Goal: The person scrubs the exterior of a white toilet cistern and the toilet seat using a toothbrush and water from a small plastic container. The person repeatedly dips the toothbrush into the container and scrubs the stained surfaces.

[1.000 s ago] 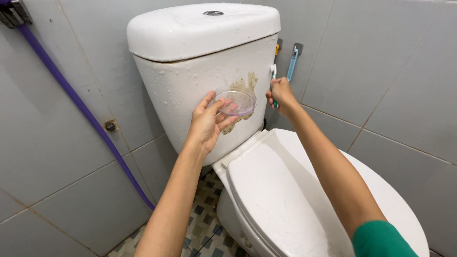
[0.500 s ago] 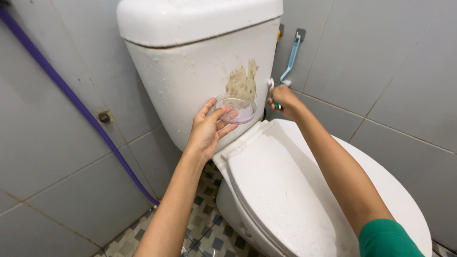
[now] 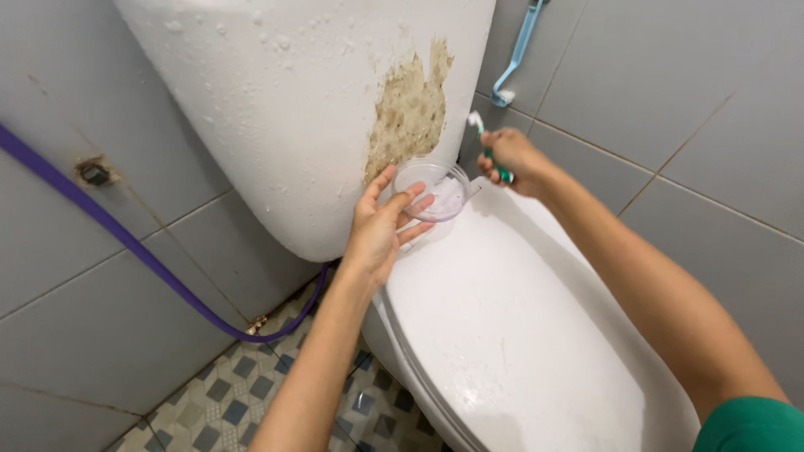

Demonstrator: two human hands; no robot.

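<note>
You are holding a shallow, clear round dish (image 3: 434,189) with a pale film inside, just below the brown stain (image 3: 409,113) on the white cistern (image 3: 285,109). The closed toilet lid (image 3: 511,326) is lying open beneath. Your left hand (image 3: 381,226) is pinching the dish's rim; your right hand (image 3: 509,157) is gripping a green-and-white toothbrush (image 3: 487,144), bristles up.

Probably home bathroom: toilet (image 3: 519,335), tiled walls (image 3: 670,100)

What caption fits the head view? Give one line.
Left hand holds a clear dish under the tank's brown stain; right hand grips a toothbrush.
</note>
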